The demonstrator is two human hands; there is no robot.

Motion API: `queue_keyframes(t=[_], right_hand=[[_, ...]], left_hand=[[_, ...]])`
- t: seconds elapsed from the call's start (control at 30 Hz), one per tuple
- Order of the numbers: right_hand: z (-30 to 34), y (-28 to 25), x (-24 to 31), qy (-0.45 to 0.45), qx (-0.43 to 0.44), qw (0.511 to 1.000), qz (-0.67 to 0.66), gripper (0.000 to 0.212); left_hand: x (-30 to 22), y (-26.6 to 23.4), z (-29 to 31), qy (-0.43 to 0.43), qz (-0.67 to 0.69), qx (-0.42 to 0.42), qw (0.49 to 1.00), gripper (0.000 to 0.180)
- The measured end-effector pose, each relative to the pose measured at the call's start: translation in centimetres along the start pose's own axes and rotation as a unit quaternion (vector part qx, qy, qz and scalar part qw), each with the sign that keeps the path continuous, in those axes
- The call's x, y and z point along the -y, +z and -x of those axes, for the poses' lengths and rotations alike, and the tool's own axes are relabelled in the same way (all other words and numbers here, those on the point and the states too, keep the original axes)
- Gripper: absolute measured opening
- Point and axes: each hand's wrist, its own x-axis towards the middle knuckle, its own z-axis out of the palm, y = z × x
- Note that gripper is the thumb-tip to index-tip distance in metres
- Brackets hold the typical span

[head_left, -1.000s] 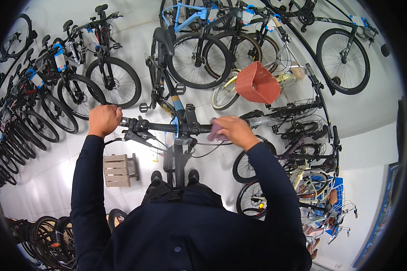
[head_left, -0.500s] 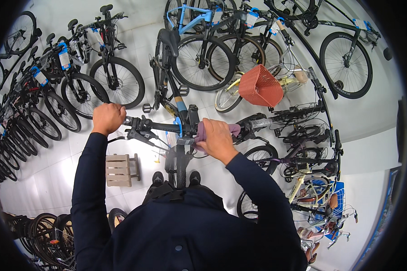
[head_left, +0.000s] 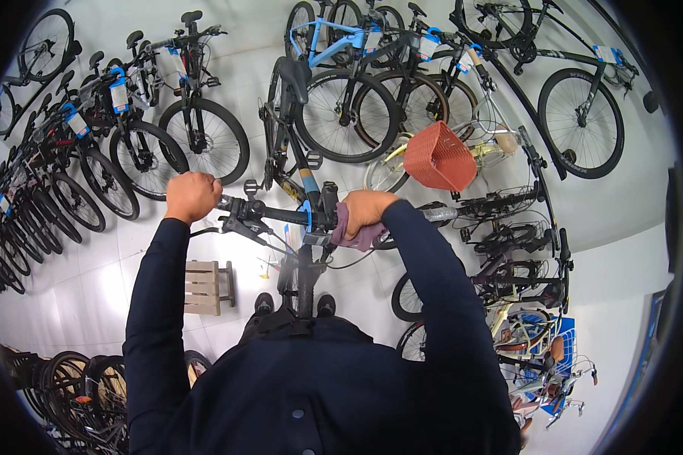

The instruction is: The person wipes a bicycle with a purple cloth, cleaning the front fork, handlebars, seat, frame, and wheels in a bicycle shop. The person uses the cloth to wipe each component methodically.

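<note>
We take this for a bicycle shop: a dense row of black-tyred bicycles (head_left: pixel 148 158) lines the left side, blue-and-white card tags (head_left: pixel 119 95) hang from several, and a light-blue-framed bicycle (head_left: pixel 338 51) stands among others ahead. We also see clear, crinkled plastic film (head_left: pixel 440 214) on the straight black handlebar (head_left: pixel 281 214), and pale, glossy floor tiles (head_left: pixel 91 303).

The dark bicycle (head_left: pixel 309 180) stands upright, front wheel (head_left: pixel 305 290) toward the person, its black handlebar (head_left: pixel 284 215) running crosswise. A mauve cloth (head_left: pixel 363 237) lies crumpled against the bar's right half, partly hidden by the right hand (head_left: pixel 365 211).
</note>
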Motion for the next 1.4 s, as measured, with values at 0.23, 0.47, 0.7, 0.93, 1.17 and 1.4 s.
queue_keyframes(t=[0.23, 0.47, 0.7, 0.93, 1.17, 1.4], right_hand=[[0.9, 9.4, 0.6, 0.031, -0.460, 0.864, 0.204, 0.023], [3.7, 4.0, -0.8, -0.043, -0.337, 0.930, -0.140, 0.045], [-0.6, 7.6, 1.3, -0.059, -0.452, 0.889, 0.038, 0.058], [-2.6, 5.0, 1.1, 0.023, -0.432, 0.899, -0.064, 0.042], [3.7, 6.7, -6.8, -0.026, -0.423, 0.866, 0.264, 0.024], [10.7, 0.9, -13.9, 0.155, -0.625, 0.764, -0.040, 0.046]], left_hand=[[0.2, 0.5, -0.1, 0.000, 0.014, 0.005, 1.000, 0.037], [0.0, 0.1, -0.1, -0.003, 0.011, -0.005, 1.000, 0.037], [0.0, 0.4, -0.2, -0.005, 0.016, -0.002, 1.000, 0.037], [-0.1, 0.4, -0.4, -0.004, 0.024, -0.009, 1.000, 0.038], [0.2, 0.7, -0.4, 0.003, 0.022, -0.010, 1.000, 0.036], [0.2, 0.7, -0.6, 0.010, 0.008, -0.017, 1.000, 0.036]])
